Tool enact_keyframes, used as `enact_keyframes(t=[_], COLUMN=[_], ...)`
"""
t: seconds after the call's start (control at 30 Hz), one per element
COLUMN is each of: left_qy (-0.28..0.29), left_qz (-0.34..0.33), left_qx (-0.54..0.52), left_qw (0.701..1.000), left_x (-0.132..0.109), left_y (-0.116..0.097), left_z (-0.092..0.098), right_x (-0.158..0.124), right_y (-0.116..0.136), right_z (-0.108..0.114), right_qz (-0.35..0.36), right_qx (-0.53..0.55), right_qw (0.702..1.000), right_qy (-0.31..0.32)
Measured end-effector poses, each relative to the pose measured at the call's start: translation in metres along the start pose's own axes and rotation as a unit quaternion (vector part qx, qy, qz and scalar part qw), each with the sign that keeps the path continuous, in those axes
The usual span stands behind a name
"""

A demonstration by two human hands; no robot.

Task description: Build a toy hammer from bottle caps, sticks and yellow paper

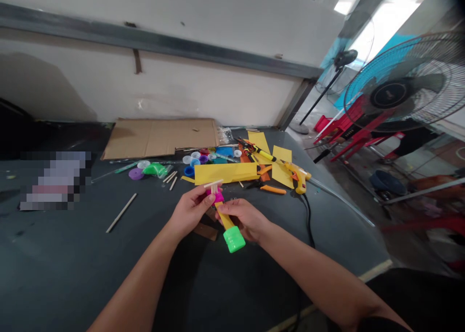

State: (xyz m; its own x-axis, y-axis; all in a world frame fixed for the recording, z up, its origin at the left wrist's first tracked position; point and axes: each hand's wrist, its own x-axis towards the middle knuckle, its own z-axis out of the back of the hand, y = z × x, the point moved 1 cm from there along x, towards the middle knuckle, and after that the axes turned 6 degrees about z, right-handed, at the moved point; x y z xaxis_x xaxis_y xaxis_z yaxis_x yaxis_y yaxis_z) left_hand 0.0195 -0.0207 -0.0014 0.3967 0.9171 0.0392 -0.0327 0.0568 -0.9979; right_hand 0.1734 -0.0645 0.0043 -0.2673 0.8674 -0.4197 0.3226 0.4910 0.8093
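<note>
Dark table [61, 254]: left fingers [202, 197] pinch a pink cap [218, 197], right fingers [232, 207] a green-capped yellow strip [224, 217].

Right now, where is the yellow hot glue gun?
In the head view, the yellow hot glue gun lies right of and beyond the right hand, beside a yellow card piece.

1. I've got a dark workbench [54, 269] under everything.
2. Flattened cardboard [160, 138] lies along its far edge.
3. Just nearer sit bottle caps [192, 158], yellow card [225, 173] and a hot glue gun [298, 177].
4. A lone wooden stick [121, 213] lies further left.
</note>
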Motion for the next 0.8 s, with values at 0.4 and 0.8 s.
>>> enact_keyframes(t=[0.4,0.8], left_qy=[-0.010,-0.002], left_qz=[0.018,0.045], left_qx=[-0.027,-0.034], left_qw=[0.999,0.998], left_x=[0.0012,0.0019], left_y=[0.0001,0.0000], left_z=[0.0017,0.0014], right_x=[0.0002,-0.0028], right_y=[0.0014,0.0060], right_z=[0.0006,-0.0022], right_qz=[-0.013,-0.022], right_qx=[-0.035,-0.060], right_qw=[0.999,0.998], right_qy=[-0.011,-0.025])
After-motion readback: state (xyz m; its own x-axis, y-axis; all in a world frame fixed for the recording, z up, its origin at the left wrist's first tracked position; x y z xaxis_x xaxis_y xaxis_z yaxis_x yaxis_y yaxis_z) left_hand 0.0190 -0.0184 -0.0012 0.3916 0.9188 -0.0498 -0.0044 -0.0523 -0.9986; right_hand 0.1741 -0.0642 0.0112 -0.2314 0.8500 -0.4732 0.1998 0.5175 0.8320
